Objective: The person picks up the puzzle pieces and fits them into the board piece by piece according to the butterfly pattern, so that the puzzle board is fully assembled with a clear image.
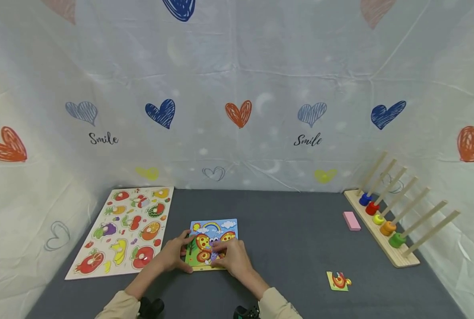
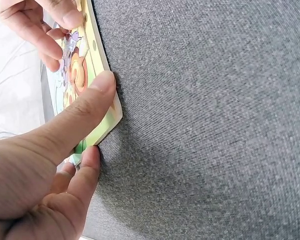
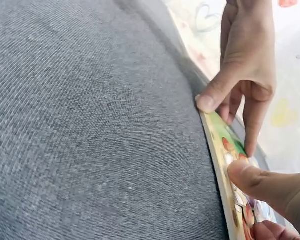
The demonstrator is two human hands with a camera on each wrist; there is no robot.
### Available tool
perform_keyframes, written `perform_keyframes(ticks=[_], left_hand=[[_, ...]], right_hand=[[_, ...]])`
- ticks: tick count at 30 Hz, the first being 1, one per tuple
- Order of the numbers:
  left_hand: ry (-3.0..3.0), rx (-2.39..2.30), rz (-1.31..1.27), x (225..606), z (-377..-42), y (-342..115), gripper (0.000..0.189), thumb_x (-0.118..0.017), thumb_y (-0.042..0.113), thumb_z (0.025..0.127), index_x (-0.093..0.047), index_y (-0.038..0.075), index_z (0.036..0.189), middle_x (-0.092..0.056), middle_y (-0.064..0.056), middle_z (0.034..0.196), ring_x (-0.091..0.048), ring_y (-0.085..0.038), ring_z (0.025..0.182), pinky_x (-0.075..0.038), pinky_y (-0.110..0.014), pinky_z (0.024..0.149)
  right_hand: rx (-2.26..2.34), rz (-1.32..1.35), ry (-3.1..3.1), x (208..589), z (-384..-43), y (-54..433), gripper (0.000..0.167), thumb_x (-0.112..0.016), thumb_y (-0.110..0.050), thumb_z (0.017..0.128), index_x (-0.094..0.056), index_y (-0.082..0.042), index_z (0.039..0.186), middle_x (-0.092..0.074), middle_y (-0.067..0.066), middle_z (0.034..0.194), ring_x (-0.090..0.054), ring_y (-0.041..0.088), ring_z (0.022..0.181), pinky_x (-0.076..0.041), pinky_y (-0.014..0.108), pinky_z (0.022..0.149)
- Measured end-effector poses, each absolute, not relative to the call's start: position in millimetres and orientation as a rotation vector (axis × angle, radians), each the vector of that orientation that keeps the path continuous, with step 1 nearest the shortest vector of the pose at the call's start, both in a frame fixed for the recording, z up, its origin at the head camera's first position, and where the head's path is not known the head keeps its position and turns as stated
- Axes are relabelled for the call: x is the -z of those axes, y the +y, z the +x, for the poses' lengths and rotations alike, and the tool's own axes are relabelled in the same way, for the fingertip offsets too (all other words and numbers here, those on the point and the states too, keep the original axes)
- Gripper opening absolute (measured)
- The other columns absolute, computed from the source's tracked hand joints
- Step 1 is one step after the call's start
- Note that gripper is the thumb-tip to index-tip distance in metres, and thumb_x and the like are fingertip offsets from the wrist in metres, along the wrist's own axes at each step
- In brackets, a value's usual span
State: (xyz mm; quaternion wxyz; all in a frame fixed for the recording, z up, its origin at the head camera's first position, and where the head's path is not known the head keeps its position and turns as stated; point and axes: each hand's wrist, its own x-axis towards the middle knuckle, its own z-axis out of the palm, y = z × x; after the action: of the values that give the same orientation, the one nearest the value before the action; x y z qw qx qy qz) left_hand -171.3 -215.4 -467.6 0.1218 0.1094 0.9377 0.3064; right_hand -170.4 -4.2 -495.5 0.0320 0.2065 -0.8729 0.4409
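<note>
A butterfly jigsaw board [image 1: 215,225], with a sun, rainbow and purple-bodied butterfly, lies on the dark table in the head view. My left hand [image 1: 176,253] grips its left side, the thumb [image 2: 105,82] at the near edge and fingers around the corner. Over the lower right part, my right hand [image 1: 234,257] pinches a puzzle piece on the board's face between thumb and bent fingers. The piece's outline is mostly hidden under the hand. In the right wrist view the right thumb [image 3: 242,174] rests close to the board's near edge. A loose puzzle piece [image 1: 338,282] with a red-orange swirl lies off to the right.
A large fruit puzzle board [image 1: 101,241] lies left of the hands. At the right stands a wooden peg rack [image 1: 404,261] with upright sticks and coloured rings. Beside it is a pink block [image 1: 351,221]. A heart-printed cloth [image 1: 237,146] hangs behind the table.
</note>
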Motion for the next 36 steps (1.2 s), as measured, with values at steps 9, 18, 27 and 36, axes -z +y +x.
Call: perform_keyframes(ticks=[9, 18, 27, 36], left_hand=[[2.739, -0.902, 0.311, 465, -170, -217, 0.093, -0.093, 0.013, 0.057, -0.049, -0.005, 0.137, -0.038, -0.025, 0.145, -0.049, -0.019, 0.085, -0.045, -0.039, 0.081], [2.728, -0.938, 0.379, 467, -169, -220, 0.094, -0.093, 0.014, 0.058, -0.047, -0.007, 0.137, -0.043, -0.025, 0.138, -0.048, -0.019, 0.085, -0.045, -0.039, 0.081], [2.748, -0.905, 0.367, 465, -170, -218, 0.091, -0.093, 0.015, 0.058, -0.049, -0.006, 0.135, -0.041, -0.023, 0.142, -0.049, -0.020, 0.086, -0.044, -0.043, 0.084], [2.737, -0.926, 0.389, 466, -171, -218, 0.092, -0.093, 0.016, 0.058, -0.049, -0.008, 0.135, -0.041, -0.025, 0.142, -0.049, -0.019, 0.084, -0.044, -0.040, 0.082]], right_hand=[[-1.726, 0.642, -2.515, 494, -172, 1, 0.027, -0.081, 0.000, 0.071, -0.074, 0.000, 0.096, -0.071, 0.013, 0.090, -0.068, 0.024, 0.079, -0.053, 0.025, 0.067], [-1.862, 0.711, -2.526, 503, -171, -2, 0.015, -0.076, 0.005, 0.076, -0.071, 0.001, 0.090, -0.071, 0.012, 0.088, -0.069, 0.022, 0.081, -0.052, 0.020, 0.069], [-1.833, 0.797, -2.567, 508, -178, -2, 0.017, -0.076, 0.003, 0.077, -0.071, 0.002, 0.093, -0.070, 0.012, 0.090, -0.069, 0.020, 0.086, -0.051, 0.018, 0.073], [-1.958, 0.719, -2.481, 505, -177, -2, 0.016, -0.077, 0.001, 0.077, -0.071, 0.002, 0.091, -0.070, 0.013, 0.089, -0.070, 0.023, 0.084, -0.052, 0.020, 0.071]])
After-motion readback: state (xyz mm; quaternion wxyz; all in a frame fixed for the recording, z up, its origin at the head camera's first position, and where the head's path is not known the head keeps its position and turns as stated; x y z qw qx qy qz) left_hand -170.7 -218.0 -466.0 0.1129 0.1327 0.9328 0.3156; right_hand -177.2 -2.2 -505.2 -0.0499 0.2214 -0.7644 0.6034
